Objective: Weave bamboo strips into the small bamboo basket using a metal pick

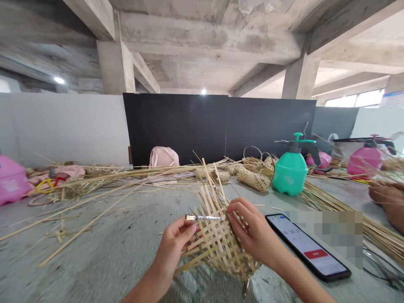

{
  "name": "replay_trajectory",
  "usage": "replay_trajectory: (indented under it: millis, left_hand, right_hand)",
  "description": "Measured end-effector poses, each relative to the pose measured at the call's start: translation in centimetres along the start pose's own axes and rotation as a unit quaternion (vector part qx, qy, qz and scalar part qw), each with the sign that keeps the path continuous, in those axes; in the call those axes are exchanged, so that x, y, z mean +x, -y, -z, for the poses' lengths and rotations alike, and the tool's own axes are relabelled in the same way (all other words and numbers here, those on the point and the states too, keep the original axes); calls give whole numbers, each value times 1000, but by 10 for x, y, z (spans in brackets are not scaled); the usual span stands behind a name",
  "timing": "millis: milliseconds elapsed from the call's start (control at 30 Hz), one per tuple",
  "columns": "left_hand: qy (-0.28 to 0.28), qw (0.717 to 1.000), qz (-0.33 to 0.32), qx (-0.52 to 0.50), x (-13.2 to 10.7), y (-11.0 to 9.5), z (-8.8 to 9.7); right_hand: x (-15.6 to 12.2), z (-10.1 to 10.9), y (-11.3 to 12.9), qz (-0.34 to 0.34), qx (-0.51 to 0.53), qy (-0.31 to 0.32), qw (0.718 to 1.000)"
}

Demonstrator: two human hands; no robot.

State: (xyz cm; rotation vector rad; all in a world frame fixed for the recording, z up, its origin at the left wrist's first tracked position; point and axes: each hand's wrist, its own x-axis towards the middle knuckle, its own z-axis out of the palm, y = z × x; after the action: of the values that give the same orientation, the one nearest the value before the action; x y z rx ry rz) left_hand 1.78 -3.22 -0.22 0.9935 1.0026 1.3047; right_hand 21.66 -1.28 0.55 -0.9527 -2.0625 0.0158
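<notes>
A half-woven bamboo piece (221, 240) stands in front of me, its loose strips fanning up and away at the far side. Across its upper part lies a narrow silver-white measuring tape (208, 217) with dark marks and a metal end. My left hand (179, 237) pinches near that metal end, at the weave's left edge. My right hand (249, 227) has its fingers closed on the weave's upper right side, by the tape's other end; its fingertips are partly hidden. A small metal clip (245, 288) hangs at the near lower edge of the weave.
To my right lies a phone (311, 246) with a lit timer screen, and beyond it a green spray bottle (290, 172). Long bamboo strips (94, 219) cross the table at left. Woven baskets (252, 179) sit behind. Another person's hand (388, 202) is at far right.
</notes>
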Motion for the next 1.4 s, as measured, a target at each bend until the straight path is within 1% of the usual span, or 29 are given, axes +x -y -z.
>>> replay_trajectory:
  millis: [200, 367, 633, 700, 767, 833, 900, 1000, 1067, 1133, 1267, 1333, 1400]
  left_hand:
    - [-12, 1000, 4, -25, 2, 7, 1]
    - [-34, 999, 1, -36, 0, 7, -2]
    - [-26, 999, 3, -28, -1, 9, -2]
    - [-20, 999, -3, -27, 0, 10, -1]
    - [-15, 999, -17, -25, 3, 9, 0]
    - [-16, 999, -42, -11, 5, 6, 3]
    - [-20, 997, -71, 17, 8, 3, 7]
    - [-32, 992, -108, 62, 10, 0, 13]
    - [-34, 989, -118, 79, 10, -1, 14]
    - [-31, 989, -115, 84, 9, 0, 13]
    - [-25, 990, -102, 91, 8, -1, 10]
    - [-29, 990, -102, 97, 7, -2, 9]
    - [-31, 989, -109, 99, 6, -4, 8]
  right_hand:
    - [2, 0, 4, 14, -7, 41, 999]
    - [6, 0, 4, 12, -7, 42, 999]
    - [7, 0, 7, 12, -21, 56, 998]
    - [6, 0, 4, 9, -4, 48, 999]
    - [4, -1, -2, 6, 35, 29, 999]
    - [2, -3, -8, 12, 79, 5, 997]
    - [0, -5, -10, 25, 92, -28, 995]
    - [-4, -8, -5, 71, 41, -73, 994]
    - [-6, -10, 3, 112, -6, -63, 992]
    - [-8, -14, 10, 142, -39, -37, 988]
    - [-9, -19, 14, 150, -60, -27, 986]
    - [-10, -20, 16, 151, -68, -24, 986]
    - [-10, -20, 20, 153, -79, -8, 985]
